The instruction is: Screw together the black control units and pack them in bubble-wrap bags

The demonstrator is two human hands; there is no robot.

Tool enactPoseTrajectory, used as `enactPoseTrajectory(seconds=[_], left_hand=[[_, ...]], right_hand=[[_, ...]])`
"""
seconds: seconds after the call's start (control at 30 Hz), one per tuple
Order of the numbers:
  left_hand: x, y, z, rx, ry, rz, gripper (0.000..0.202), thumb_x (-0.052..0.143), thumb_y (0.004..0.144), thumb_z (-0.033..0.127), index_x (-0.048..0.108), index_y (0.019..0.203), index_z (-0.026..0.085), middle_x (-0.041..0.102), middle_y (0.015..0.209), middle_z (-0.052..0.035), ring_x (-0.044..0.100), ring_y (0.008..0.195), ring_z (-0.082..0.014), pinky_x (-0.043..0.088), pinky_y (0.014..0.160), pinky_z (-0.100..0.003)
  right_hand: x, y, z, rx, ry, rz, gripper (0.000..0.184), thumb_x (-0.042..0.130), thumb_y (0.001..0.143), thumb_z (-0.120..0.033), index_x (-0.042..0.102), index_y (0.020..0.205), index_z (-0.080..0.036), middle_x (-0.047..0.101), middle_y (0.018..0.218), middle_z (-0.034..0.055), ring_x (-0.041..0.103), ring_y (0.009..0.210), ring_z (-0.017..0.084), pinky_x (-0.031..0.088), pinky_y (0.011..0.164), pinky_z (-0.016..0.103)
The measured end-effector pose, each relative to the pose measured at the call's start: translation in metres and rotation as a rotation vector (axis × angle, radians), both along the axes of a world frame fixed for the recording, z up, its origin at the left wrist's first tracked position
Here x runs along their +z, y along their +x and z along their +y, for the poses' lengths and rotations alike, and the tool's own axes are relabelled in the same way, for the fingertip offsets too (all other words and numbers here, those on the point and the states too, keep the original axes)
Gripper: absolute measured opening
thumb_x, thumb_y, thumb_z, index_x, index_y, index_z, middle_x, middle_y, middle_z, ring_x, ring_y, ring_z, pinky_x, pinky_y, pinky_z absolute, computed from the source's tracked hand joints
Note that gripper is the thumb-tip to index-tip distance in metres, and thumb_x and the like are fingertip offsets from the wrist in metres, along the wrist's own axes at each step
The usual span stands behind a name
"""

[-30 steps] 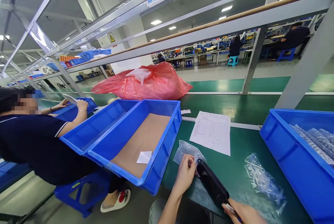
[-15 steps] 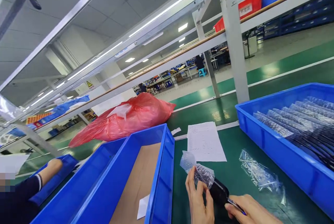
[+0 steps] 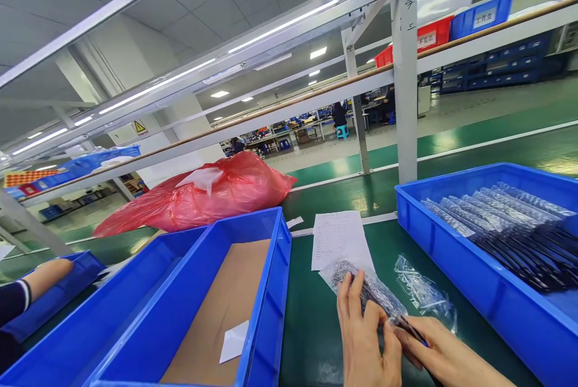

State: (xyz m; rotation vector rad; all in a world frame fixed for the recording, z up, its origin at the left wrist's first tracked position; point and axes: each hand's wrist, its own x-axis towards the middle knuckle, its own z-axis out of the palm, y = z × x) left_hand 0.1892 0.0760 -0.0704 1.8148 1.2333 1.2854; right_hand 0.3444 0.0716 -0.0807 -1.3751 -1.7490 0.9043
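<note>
A dark flat item in a clear bubble-wrap bag (image 3: 374, 292) lies slantwise in front of me, over the green surface. Its far end overlaps the printed sheet (image 3: 341, 236). My left hand (image 3: 365, 330) grips the bag along its side, fingers curled over the plastic near the open end. Pinched in my right hand (image 3: 436, 345) is the item's thin black handle or cable (image 3: 414, 331), which sticks out of the bag's mouth. What exactly the item is cannot be made out through the wrap.
To the right, a blue tray (image 3: 465, 278) contains several similar bagged items with black ends. A clear bag of small pieces (image 3: 422, 284) lies before it. On the left stands a blue bin (image 3: 273, 291) with cardboard inside; behind sits a red plastic bag (image 3: 226, 191). A co-worker's arm (image 3: 47, 278) reaches in.
The bag now covers the item's black body, which was partly bare before. Both hands have come closer together at the bag's open end. The view has shifted slightly.
</note>
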Motion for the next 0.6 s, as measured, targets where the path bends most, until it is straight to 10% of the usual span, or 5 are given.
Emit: enactPoseTrajectory(seconds=[0.23,0.47,0.6], left_hand=[[-0.003,0.036,-0.020,0.007,0.500,0.085,0.024,0.046,0.086,0.003,0.054,0.087,0.025,0.052,0.155,-0.0042,0.042,0.147,-0.0279,0.051,0.108,-0.047],[0.082,0.064,0.023,-0.711,0.436,-0.036,0.013,0.048,0.100,0.032,0.059,0.104,0.025,0.071,0.119,-0.0066,0.067,0.110,-0.0210,0.056,0.096,-0.035],[0.135,0.120,0.098,-0.692,0.342,0.707,0.047,0.017,0.108,0.031,0.062,0.110,0.017,0.072,0.113,-0.0099,0.064,0.109,-0.0192,0.051,0.099,-0.034]], right_hand=[[0.057,0.013,-0.019,-0.195,0.119,0.030,0.066,0.033,0.093,-0.081,0.042,0.061,-0.024,0.051,0.060,0.0003,0.039,0.057,0.016,0.034,0.052,0.029],[0.126,0.115,-0.045,-0.459,0.350,-0.208,0.075,0.032,0.093,-0.085,0.059,0.056,-0.025,0.056,0.048,0.0014,0.051,0.043,0.017,0.038,0.045,0.030],[0.138,0.191,-0.028,-0.539,0.385,-0.389,0.075,0.028,0.096,-0.082,0.059,0.057,-0.026,0.055,0.048,0.0015,0.048,0.044,0.017,0.036,0.049,0.032]])
